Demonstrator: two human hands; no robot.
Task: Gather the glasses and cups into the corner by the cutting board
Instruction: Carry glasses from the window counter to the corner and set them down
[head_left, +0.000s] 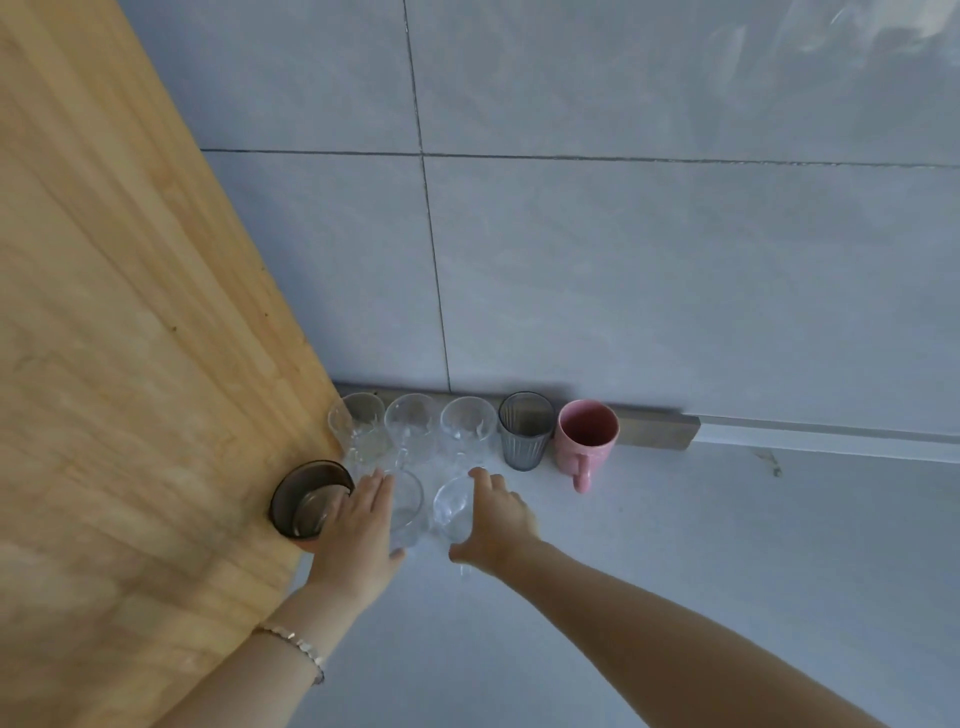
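Observation:
A big wooden cutting board (130, 338) fills the left. Along the wall stand three clear glasses (413, 426), a grey ribbed tumbler (525, 434) and a pink mug (587, 434). In front of them a dark brown glass (306, 501) touches the board's edge. My left hand (358, 535) lies between it and a clear glass (410, 506), fingers and thumb against that clear glass. My right hand (498, 525) grips a second clear glass (451, 506) from its right side. The two held glasses stand side by side on the white counter (675, 545).
A pale tiled wall (623, 260) rises behind the row, with a grey strip (654, 428) along its foot. A bracelet sits on my left wrist. White counter stretches to the right and toward me.

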